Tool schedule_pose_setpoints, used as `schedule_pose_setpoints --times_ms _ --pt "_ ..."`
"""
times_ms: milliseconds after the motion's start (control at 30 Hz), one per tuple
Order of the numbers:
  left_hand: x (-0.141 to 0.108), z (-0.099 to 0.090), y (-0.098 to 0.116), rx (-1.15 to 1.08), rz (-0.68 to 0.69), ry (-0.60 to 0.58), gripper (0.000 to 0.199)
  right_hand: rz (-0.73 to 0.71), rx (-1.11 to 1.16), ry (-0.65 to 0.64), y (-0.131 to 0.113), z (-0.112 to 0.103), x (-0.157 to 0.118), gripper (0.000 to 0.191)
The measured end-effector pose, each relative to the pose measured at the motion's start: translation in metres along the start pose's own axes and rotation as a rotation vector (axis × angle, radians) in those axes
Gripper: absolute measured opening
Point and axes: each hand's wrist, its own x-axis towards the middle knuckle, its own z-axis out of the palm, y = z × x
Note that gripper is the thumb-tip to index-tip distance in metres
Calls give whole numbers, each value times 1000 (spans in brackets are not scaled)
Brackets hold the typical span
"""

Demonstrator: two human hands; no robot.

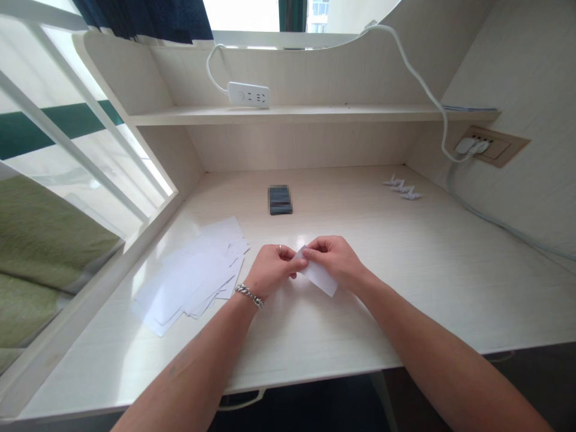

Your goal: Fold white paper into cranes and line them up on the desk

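Note:
Near the middle of the desk, a small folded white paper [320, 279] is held up between both hands. My left hand [272, 267] pinches its upper left end between thumb and fingers; a ring and a chain bracelet show on this hand and wrist. My right hand [336, 257] grips the upper edge with thumb and index finger, close to the left thumb. The paper's lower end points down to the right, free of the fingers. Loose white sheets [193, 270] lie overlapping to the left of my left hand.
A dark pixelated object [280, 200] lies behind my hands on the desk [450, 270]. Several small folded paper cranes [402, 187] stand at the back right. A power strip [248, 95] sits on the shelf [315, 114]; its white cable runs to a wall socket [497, 146].

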Motion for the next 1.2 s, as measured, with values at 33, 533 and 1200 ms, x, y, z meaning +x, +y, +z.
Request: schedule_pose_setpoints --times_ms 33,533,1200 --pt "0 0 1 -5 -7 12 23 17 34 15 1 0 0 21" --pt "3 5 -2 -75 114 79 42 137 493 297 4 3 7 34" --pt "-1 -7 3 495 294 -4 21 3 200 193 18 -4 12 27"
